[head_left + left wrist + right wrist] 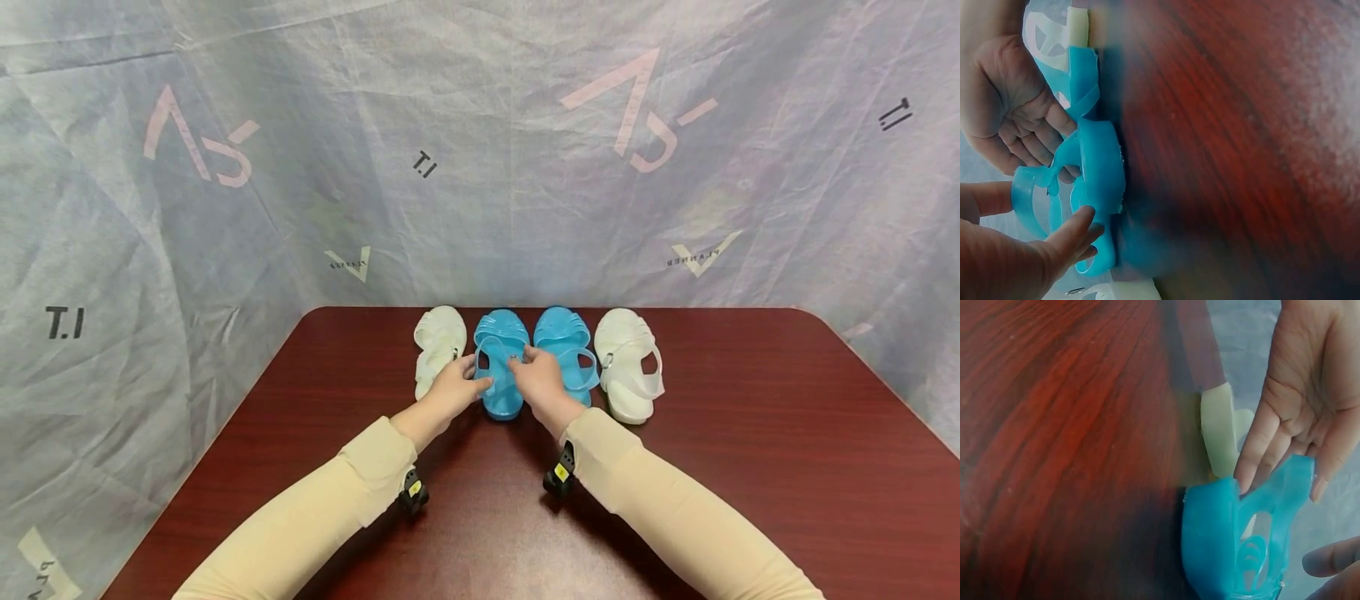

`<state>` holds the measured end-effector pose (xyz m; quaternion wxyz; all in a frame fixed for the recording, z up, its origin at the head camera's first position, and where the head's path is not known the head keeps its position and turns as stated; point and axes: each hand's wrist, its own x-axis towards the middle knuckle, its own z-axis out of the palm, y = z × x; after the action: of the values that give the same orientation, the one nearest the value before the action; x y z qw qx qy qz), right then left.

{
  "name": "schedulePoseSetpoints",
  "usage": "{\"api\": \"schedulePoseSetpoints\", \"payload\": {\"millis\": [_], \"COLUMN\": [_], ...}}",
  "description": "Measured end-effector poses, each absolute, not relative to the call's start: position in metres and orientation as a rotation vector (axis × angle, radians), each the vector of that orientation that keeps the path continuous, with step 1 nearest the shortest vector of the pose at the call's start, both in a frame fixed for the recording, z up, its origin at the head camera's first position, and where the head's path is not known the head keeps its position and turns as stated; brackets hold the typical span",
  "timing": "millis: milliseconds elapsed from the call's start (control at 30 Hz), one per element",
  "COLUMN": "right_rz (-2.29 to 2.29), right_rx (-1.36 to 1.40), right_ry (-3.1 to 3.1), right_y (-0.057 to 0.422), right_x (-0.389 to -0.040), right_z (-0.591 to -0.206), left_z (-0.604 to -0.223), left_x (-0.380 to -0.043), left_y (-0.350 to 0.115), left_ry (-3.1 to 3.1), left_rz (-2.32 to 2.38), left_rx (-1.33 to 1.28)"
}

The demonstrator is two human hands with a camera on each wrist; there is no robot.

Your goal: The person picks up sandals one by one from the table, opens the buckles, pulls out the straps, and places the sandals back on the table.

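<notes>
"Blue plastic sits between my two hands: a blue sandal (502, 404), a little below the middle of the head view."

"How are your hands placed on it?"

"They're apart from each other, one on each side. My right hand (540, 379) pinches its strap (1297, 472) between thumb and fingers. My left hand (452, 389) has its thumb reaching over the sandal and its fingers along the near side; I can't tell whether they grip or only touch."

"What's just beyond your fingers?"

"A second blue sandal (562, 325), just to the right in the head view, partly behind my right hand. A white sandal (440, 325) ends the row at the left, and another white sandal (628, 407) ends it at the right. All four toes point up the frame."

"And on your arms?"

"Cream sleeves (300, 508) coming in from the lower edge, with a small black device (412, 492) at each wrist."

"Further out?"

"A dark red-brown table (750, 458) with wood grain fills the lower part, and wrinkled grey cloth (480, 83), printed with letters and pale shapes, hangs across the top and down both sides."
</notes>
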<state>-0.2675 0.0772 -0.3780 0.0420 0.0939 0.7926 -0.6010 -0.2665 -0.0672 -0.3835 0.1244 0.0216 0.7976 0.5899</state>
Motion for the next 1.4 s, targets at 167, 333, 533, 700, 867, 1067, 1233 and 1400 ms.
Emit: {"api": "schedulePoseSetpoints", "payload": {"millis": [167, 333, 533, 700, 867, 1067, 1233, 1400], "right_rz": [-1.797, -1.786, -1.799, -1.809, -1.813, -1.843, -1.865, -1.855], "right_rx": [0.318, 0.342, 0.369, 0.39, 0.385, 0.375, 0.372, 0.391], "right_ry": [2.469, 2.482, 2.446, 2.414, 2.401, 2.385, 2.382, 2.394], "right_y": [0.074, 0.073, 0.074, 0.072, 0.072, 0.071, 0.071, 0.07], "right_x": [-0.266, -0.265, -0.263, -0.261, -0.259, -0.259, -0.258, -0.258], "right_z": [-0.383, -0.386, -0.387, -0.39, -0.393, -0.394, -0.395, -0.396], "left_z": [-0.386, -0.386, -0.387, -0.391, -0.395, -0.395, -0.396, -0.396], "left_x": [-0.266, -0.265, -0.265, -0.262, -0.263, -0.262, -0.262, -0.262], "left_y": [-0.067, -0.068, -0.067, -0.066, -0.065, -0.067, -0.066, -0.065], "left_ry": [2.294, 2.3, 2.282, 2.271, 2.255, 2.254, 2.259, 2.255], "left_rz": [1.749, 1.733, 1.736, 1.712, 1.719, 1.718, 1.719, 1.727], "left_rx": [0.063, 0.043, 0.033, 0.018, -0.006, 0.006, 0.029, 0.033]}}
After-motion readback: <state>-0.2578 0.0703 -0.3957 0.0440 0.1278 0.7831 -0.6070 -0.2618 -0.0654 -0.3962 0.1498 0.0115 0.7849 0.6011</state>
